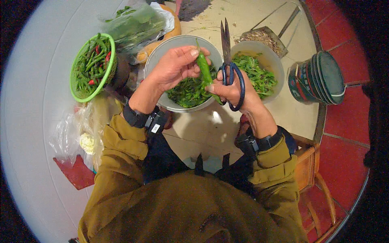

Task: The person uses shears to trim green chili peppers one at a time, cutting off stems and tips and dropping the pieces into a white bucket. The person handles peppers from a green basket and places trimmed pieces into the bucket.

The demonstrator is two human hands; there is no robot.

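Between my two hands is a long green chili pepper [205, 69]. The thumb and fingers of my left hand [179, 63] pinch its stem end, and the thumb of my right hand [240, 88] presses near its tip. Also in my right hand are scissors [226, 45] with dark blue handles, blades pointing away and nearly together. Directly under the pepper stands a large pale bowl [155, 56] with leafy greens [188, 95] inside. A translucent bowl [280, 71] at its right holds cut green leaves [258, 74] in brownish liquid.
A green basket [113, 54] of green and red chilies stands at left. Beyond it lie bagged greens [133, 27]. Plastic bags [94, 121] sit nearer. At right are a dustpan [276, 39] with debris, a stack of dark green buckets [316, 79] and a wooden chair [307, 167].
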